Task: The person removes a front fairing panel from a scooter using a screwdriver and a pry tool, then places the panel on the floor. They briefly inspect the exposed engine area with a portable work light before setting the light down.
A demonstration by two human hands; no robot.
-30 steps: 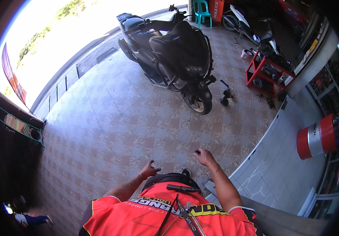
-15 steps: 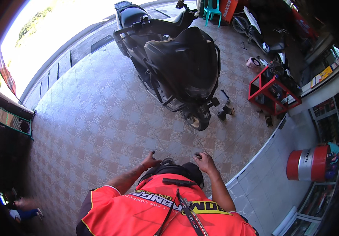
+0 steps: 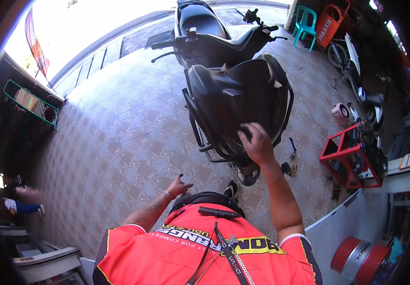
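Note:
A dark scooter (image 3: 233, 95) with a black front fairing and crash bars stands in front of me, its front wheel (image 3: 248, 175) toward me. My right hand (image 3: 258, 145) is raised over the lower front of the fairing, fingers curled and thumb close to them. Against the dark panel I cannot make out what is in its grip, nor whether it touches the scooter. My left hand (image 3: 180, 186) hangs low in front of my waist over the tiled floor, empty, with its fingers apart.
Right of the scooter, a red metal frame stand (image 3: 350, 156) holds parts, and small tools (image 3: 293, 147) lie on the tiles. A green chair (image 3: 305, 26) and another motorcycle (image 3: 354, 71) are farther back. A red and silver drum (image 3: 361, 259) stands at lower right.
I have moved closer to the scooter. My right hand has risen from my waist to its front; earlier a small dark thing showed in its fingers. My left hand stays low, open.

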